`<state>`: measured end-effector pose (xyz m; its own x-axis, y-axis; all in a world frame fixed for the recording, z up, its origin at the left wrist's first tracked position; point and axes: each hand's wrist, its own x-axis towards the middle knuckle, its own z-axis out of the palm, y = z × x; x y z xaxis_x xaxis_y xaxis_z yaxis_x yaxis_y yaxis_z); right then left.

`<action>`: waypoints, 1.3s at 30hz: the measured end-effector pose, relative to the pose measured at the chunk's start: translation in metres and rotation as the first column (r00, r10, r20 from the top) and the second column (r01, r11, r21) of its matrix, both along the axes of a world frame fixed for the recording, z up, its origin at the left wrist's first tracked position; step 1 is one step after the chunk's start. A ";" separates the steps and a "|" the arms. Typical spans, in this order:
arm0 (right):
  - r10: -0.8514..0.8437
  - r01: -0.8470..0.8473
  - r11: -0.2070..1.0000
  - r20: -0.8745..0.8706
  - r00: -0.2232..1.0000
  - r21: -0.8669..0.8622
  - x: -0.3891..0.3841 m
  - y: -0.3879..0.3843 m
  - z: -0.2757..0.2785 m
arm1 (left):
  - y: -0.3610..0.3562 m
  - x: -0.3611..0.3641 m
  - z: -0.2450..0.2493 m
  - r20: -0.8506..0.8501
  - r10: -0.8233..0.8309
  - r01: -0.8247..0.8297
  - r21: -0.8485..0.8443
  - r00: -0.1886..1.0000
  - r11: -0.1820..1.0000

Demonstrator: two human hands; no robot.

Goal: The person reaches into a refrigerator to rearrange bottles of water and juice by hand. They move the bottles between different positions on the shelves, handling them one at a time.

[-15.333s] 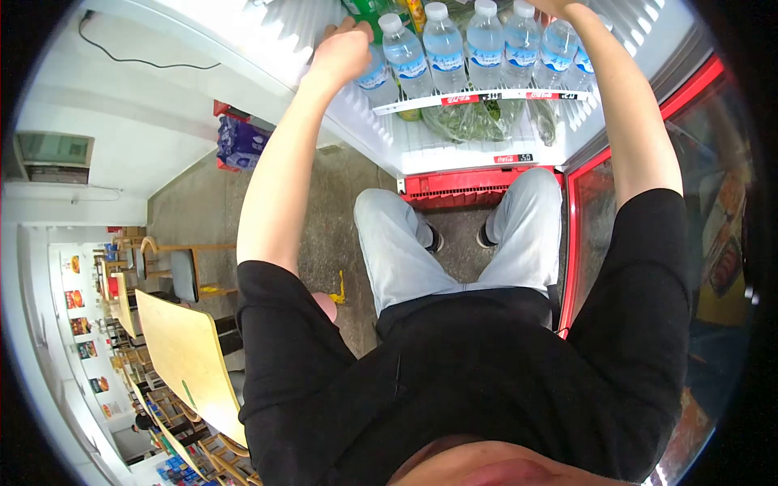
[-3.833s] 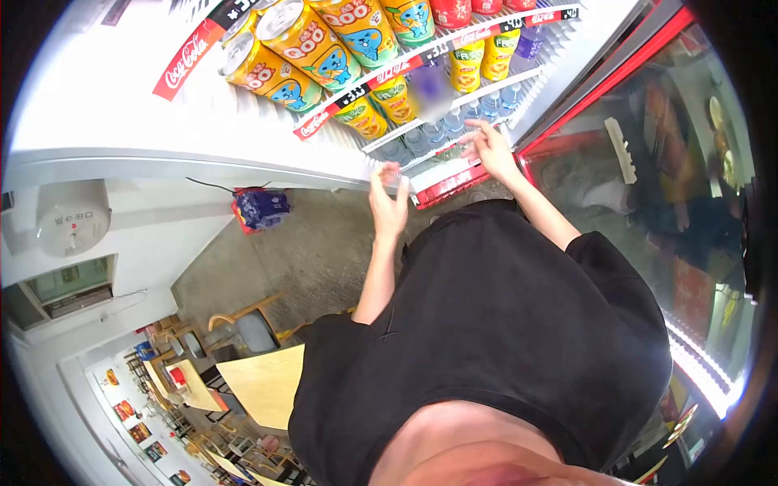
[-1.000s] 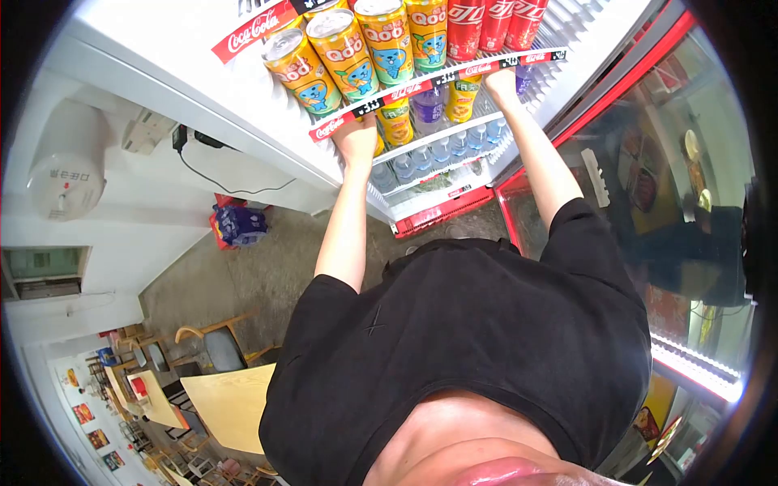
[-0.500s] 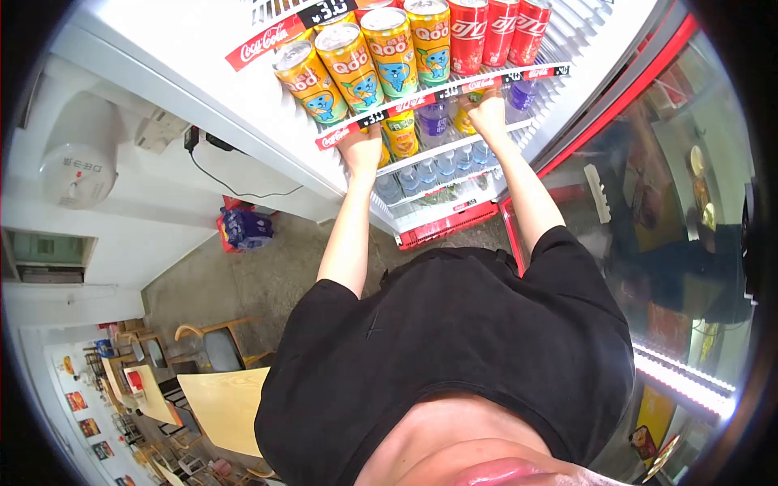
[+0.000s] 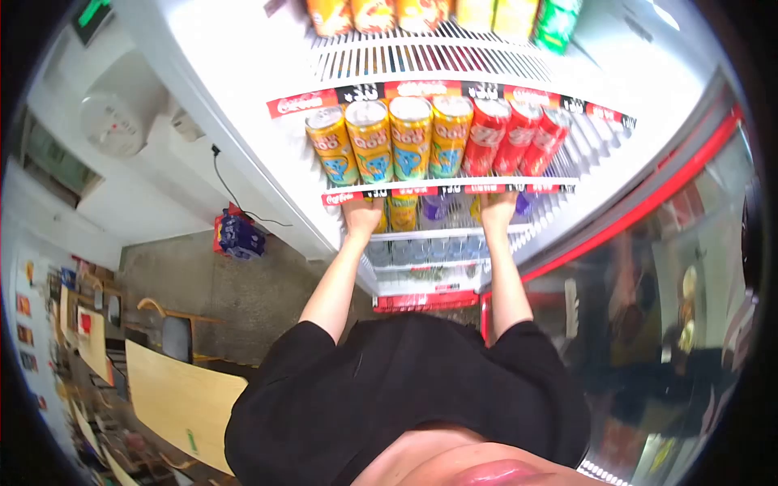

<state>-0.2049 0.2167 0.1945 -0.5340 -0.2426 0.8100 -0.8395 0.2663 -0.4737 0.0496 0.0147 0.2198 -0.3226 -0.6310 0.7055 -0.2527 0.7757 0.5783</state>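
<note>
My left hand (image 5: 362,214) reaches in under the price strip (image 5: 454,190) of a fridge shelf, beside a yellow drink can (image 5: 381,220). My right hand (image 5: 497,209) reaches under the same strip farther right, next to a yellow drink container (image 5: 476,209). The strip and shelf hide the fingers of both hands, so their grip does not show. Between the hands stand another yellow can (image 5: 403,213) and a purple drink (image 5: 436,207). Above them is a row of orange Qoo cans (image 5: 411,138) and red cola cans (image 5: 488,136).
Clear bottles (image 5: 425,249) line the shelf below. The upper shelf carries orange, yellow and green cans (image 5: 557,26). A red-edged glass door (image 5: 624,211) stands open on the right. At left are a wrapped purple pack (image 5: 241,235) on the floor, a chair (image 5: 177,336) and a wooden table (image 5: 182,397).
The view has tilted up, bringing the upper shelf into sight and shifting the Qoo row lower in the picture. Both hands are still under the same price strip.
</note>
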 end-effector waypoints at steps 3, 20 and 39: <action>0.157 -0.132 0.983 0.218 0.963 -0.128 0.027 0.002 0.042 | -0.003 -0.003 0.005 0.009 -0.016 0.017 -0.097 1.000 0.995; 0.296 -0.369 0.925 0.434 0.851 0.092 0.105 -0.030 0.005 | 0.002 -0.003 0.013 -0.047 -0.019 0.016 -0.059 0.999 0.998; 0.224 -0.256 0.951 0.183 0.957 0.174 0.042 -0.122 -0.068 | -0.004 -0.002 0.003 -0.032 -0.010 0.007 -0.111 0.999 0.994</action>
